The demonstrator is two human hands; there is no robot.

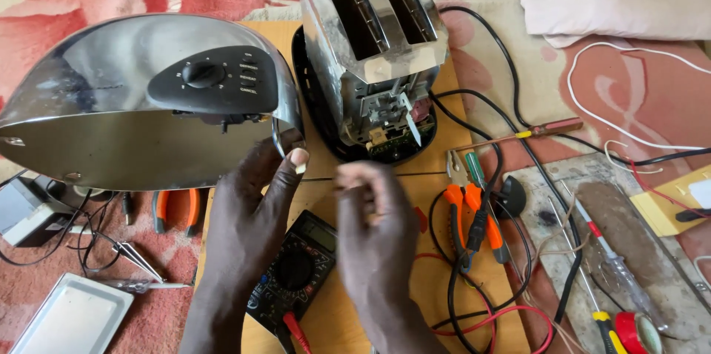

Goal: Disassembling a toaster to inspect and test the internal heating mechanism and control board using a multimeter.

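My left hand (255, 206) grips the lower right edge of a shiny chrome toaster cover (96, 109), which has a black control panel with a knob (204, 75). It holds the cover tilted up off the wooden board (437, 176). My right hand (374, 228) hovers blurred just right of it, fingers loosely curled, with nothing visible in them. Behind both hands stands the bare toaster body (370, 35) on its black base, its two slots and front mechanism exposed. Under my wrists lies a black multimeter (296, 269) with red and black leads.
Orange-handled pliers (474, 213) and a green screwdriver lie right of the board among black and red cables. Another pair of orange pliers (176, 209) lies at left, with tweezers (137, 258) and a white tray (70, 317). A soldering iron and screwdrivers rest on a slab (629, 250).
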